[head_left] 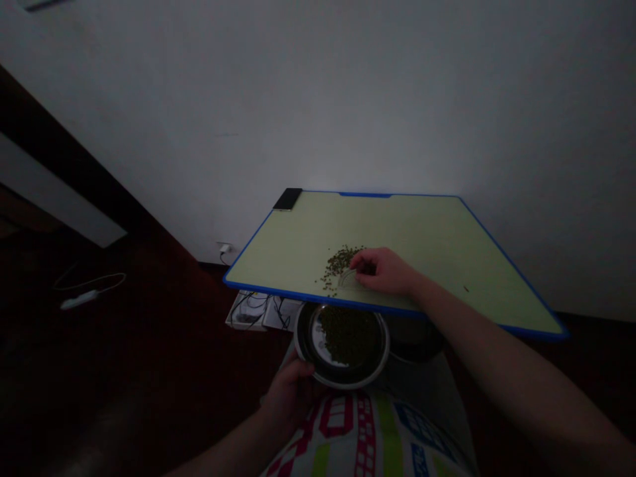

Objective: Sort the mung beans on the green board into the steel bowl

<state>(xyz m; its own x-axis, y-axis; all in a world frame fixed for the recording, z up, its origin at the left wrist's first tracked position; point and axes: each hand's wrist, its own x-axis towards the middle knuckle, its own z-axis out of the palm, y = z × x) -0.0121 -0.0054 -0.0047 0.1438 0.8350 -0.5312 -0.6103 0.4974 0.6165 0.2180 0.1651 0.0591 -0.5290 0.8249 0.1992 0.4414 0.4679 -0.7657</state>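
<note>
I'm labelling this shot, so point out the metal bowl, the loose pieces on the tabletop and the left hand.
Metal bowl [348, 385]: head view, on its near rim.
Loose pieces [340, 260]: head view, on the thick of the scatter.
Left hand [292, 386]: head view, on the middle of the hand.

Two hands [380, 270] [291, 391], one silver-rimmed bowl [318, 338], one tabletop [412, 225], one phone [287, 199]

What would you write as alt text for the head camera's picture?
A person's left hand holds a bowl of small greenish bits below a blue-rimmed table's near edge; the right hand curls beside more scattered bits on top. A phone lies at the far left corner.
</note>
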